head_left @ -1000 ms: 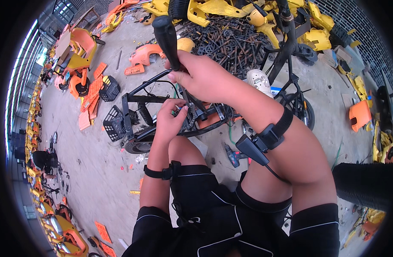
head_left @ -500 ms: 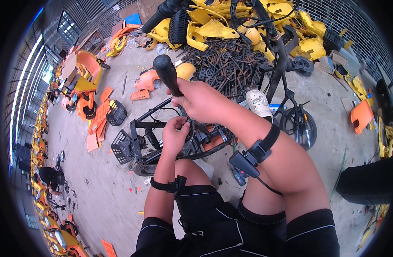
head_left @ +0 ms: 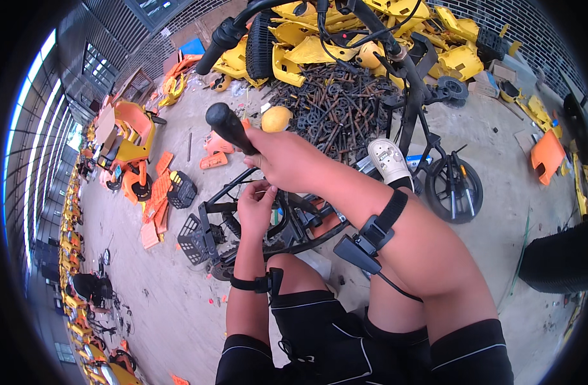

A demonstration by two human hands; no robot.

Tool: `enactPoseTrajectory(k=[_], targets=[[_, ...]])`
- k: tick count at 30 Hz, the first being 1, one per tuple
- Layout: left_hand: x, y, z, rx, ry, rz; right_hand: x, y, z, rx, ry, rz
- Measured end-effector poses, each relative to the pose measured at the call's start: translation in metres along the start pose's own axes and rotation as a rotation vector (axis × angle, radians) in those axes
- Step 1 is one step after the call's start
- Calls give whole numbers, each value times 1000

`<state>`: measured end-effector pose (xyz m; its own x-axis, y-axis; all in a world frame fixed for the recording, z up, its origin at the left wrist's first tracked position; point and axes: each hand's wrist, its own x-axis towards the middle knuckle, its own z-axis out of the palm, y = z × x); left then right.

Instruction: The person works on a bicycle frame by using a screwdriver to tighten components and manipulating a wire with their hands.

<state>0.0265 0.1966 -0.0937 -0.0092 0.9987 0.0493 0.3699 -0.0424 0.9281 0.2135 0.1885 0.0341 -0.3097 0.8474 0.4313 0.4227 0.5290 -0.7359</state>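
Observation:
My right hand [head_left: 275, 157] is closed round the thick black handle [head_left: 226, 125] of a tool, whose lower part is hidden behind it. Just below, my left hand [head_left: 255, 208] has its thumb and fingers pinched together at the black metal vehicle frame [head_left: 316, 240]; anything between them is too hidden to name. Black straps with small devices circle both forearms. A white clog [head_left: 389, 159] on a foot rests beyond my right forearm, beside the frame and a front wheel [head_left: 453, 187].
Rusty metal parts [head_left: 332, 109] and yellow panels [head_left: 307, 51] are heaped ahead, below black handlebars. A black basket [head_left: 191, 239], orange panels [head_left: 156, 205] and a yellow vehicle [head_left: 127, 128] are at left, near a crouching person [head_left: 92, 289]. A black tire [head_left: 554, 260] stands at right.
The view has tilted, so the surroundings sit lower in the picture. My right hand and the handle have moved lower and leftward in view; my left hand stays at the frame.

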Motion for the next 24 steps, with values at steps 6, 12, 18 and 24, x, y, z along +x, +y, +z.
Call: enactPoseTrajectory(k=[6, 12, 18, 24], targets=[[-12, -22, 0, -33, 30, -12, 2, -1, 1, -8, -104, -11], [-12, -42, 5, -77, 73, 133, 5, 7, 10, -22, -91, -89], [-13, -33, 17, -124, 172, 137, 8, 5, 13, -56, -93, -121], [-15, -32, 20, -87, 207, 110, 11, 3, 14, 18, -100, -53]])
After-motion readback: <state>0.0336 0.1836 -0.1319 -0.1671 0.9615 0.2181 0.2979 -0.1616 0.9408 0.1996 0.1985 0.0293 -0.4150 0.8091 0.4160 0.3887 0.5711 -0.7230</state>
